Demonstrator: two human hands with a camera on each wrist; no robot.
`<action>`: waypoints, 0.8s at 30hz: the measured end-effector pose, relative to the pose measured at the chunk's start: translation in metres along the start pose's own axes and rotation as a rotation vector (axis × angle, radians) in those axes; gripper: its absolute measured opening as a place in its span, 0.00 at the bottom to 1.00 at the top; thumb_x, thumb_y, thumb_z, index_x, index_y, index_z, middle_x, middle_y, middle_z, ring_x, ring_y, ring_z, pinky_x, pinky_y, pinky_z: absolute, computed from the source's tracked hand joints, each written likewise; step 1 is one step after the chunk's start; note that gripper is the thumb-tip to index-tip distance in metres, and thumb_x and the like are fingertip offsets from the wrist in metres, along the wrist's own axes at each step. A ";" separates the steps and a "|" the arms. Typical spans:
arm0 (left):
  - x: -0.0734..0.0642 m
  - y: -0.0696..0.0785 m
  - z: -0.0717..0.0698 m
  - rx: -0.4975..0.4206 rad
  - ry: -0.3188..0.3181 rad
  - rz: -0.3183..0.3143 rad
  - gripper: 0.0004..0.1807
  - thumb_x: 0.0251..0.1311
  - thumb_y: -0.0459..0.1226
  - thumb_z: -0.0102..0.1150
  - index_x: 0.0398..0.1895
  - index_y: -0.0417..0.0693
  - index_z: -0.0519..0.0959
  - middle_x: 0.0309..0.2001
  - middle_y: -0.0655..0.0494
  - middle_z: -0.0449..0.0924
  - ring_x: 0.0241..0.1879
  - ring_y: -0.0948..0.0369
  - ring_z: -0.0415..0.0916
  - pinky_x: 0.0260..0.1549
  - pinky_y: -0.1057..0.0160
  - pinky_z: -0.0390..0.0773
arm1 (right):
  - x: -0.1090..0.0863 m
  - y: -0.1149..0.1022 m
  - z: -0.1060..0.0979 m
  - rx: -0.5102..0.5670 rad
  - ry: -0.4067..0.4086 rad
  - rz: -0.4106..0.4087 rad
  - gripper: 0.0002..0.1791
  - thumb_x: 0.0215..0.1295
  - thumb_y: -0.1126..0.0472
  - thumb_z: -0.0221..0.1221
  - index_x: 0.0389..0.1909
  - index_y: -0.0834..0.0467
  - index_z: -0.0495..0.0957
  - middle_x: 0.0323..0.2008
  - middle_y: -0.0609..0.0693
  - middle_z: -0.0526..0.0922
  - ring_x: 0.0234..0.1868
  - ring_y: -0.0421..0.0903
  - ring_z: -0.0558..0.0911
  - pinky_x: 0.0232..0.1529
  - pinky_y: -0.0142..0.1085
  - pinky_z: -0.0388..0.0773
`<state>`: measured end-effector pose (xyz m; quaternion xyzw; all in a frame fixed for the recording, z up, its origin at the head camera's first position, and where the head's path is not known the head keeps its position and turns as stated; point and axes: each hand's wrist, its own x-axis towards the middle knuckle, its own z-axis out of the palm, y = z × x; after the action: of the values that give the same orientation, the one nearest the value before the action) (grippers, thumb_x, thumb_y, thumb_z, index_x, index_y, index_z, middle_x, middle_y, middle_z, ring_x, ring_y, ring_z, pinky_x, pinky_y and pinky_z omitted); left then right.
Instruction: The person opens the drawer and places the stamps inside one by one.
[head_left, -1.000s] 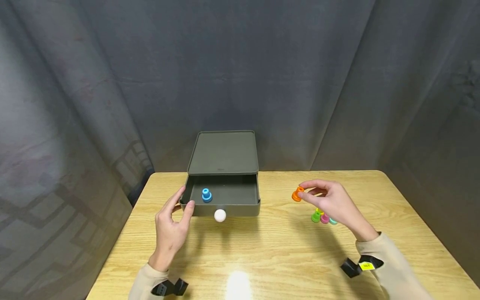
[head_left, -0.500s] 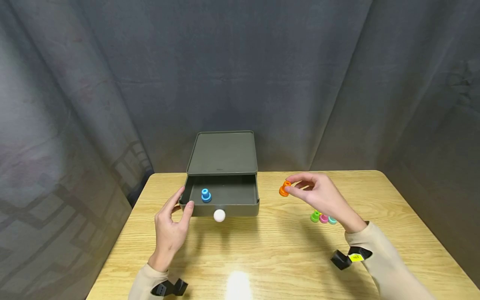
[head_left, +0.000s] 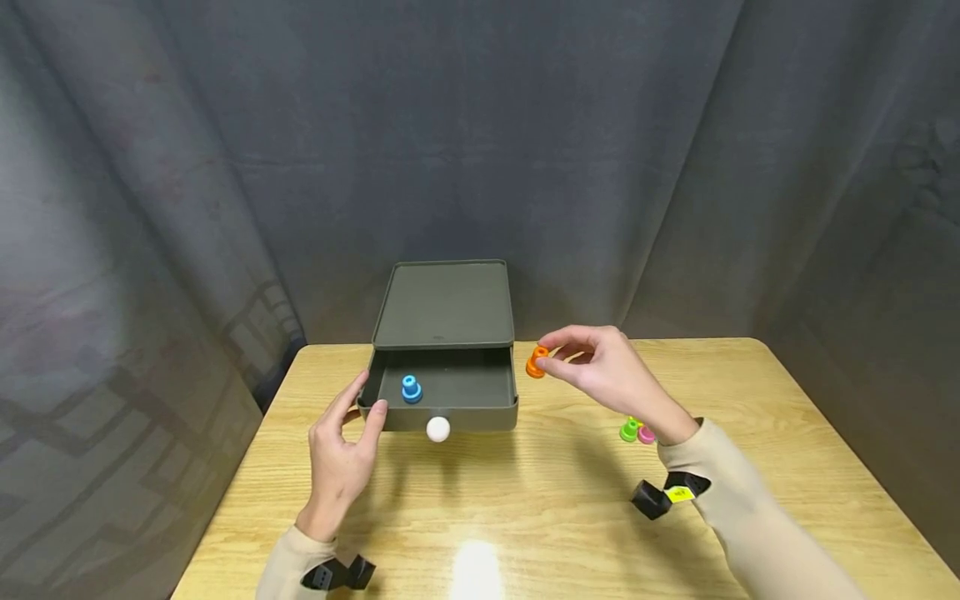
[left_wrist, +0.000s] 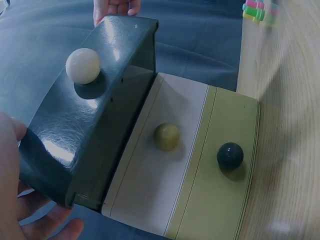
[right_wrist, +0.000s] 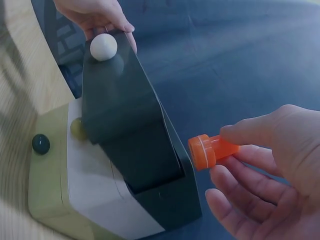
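Steadily, over the last second, I saw the right hand (head_left: 598,368) travel left across the table (head_left: 525,500), the orange peg (head_left: 536,363) pinched between its thumb and fingers. That brought the peg into the air just beside the right wall of the open drawer (head_left: 480,420), apart from it and not yet inside. The left hand (head_left: 341,462) had stayed put, gripping the drawer's front left corner. Inside, the blue peg (head_left: 411,389) stood upright where it had been. I judged the carry well along, the placing undone. The green peg (head_left: 628,431) and pink peg (head_left: 646,434) remained on the table, near the right forearm.
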<state>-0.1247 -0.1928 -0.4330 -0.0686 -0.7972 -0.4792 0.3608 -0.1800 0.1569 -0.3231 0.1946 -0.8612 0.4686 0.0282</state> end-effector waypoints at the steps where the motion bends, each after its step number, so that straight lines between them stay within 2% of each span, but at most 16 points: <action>1: 0.000 0.000 0.000 0.000 0.000 0.001 0.27 0.66 0.30 0.68 0.69 0.46 0.82 0.64 0.46 0.85 0.63 0.74 0.77 0.54 0.83 0.75 | 0.002 -0.002 0.002 0.012 -0.007 -0.002 0.11 0.66 0.60 0.73 0.47 0.56 0.91 0.39 0.51 0.92 0.37 0.50 0.90 0.41 0.30 0.86; 8: 0.001 -0.001 -0.001 -0.004 -0.003 -0.003 0.27 0.67 0.29 0.68 0.69 0.46 0.81 0.65 0.46 0.84 0.63 0.78 0.75 0.54 0.83 0.75 | 0.013 -0.016 0.014 0.044 -0.050 -0.038 0.11 0.66 0.60 0.73 0.48 0.55 0.91 0.38 0.50 0.93 0.35 0.45 0.90 0.40 0.32 0.87; 12: 0.001 -0.002 -0.002 -0.012 0.000 -0.004 0.27 0.66 0.29 0.67 0.69 0.45 0.81 0.65 0.44 0.84 0.63 0.80 0.74 0.54 0.83 0.75 | 0.020 -0.025 0.022 0.050 -0.073 -0.065 0.10 0.65 0.59 0.73 0.47 0.55 0.91 0.37 0.48 0.93 0.35 0.47 0.91 0.39 0.34 0.86; 18: 0.000 -0.002 -0.001 -0.017 -0.002 0.002 0.27 0.66 0.28 0.67 0.69 0.45 0.81 0.65 0.44 0.84 0.63 0.81 0.74 0.54 0.83 0.75 | 0.032 -0.033 0.035 0.017 -0.145 -0.097 0.09 0.66 0.61 0.71 0.46 0.56 0.91 0.36 0.48 0.93 0.37 0.49 0.91 0.38 0.34 0.86; 24: 0.001 -0.003 0.000 -0.014 -0.006 0.002 0.27 0.67 0.29 0.67 0.70 0.46 0.81 0.66 0.45 0.84 0.63 0.80 0.74 0.54 0.83 0.75 | 0.042 -0.038 0.048 -0.026 -0.201 -0.097 0.11 0.65 0.63 0.70 0.48 0.58 0.90 0.36 0.49 0.92 0.35 0.44 0.89 0.37 0.34 0.84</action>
<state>-0.1266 -0.1947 -0.4343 -0.0735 -0.7947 -0.4843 0.3584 -0.1986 0.0868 -0.3102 0.2818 -0.8552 0.4337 -0.0333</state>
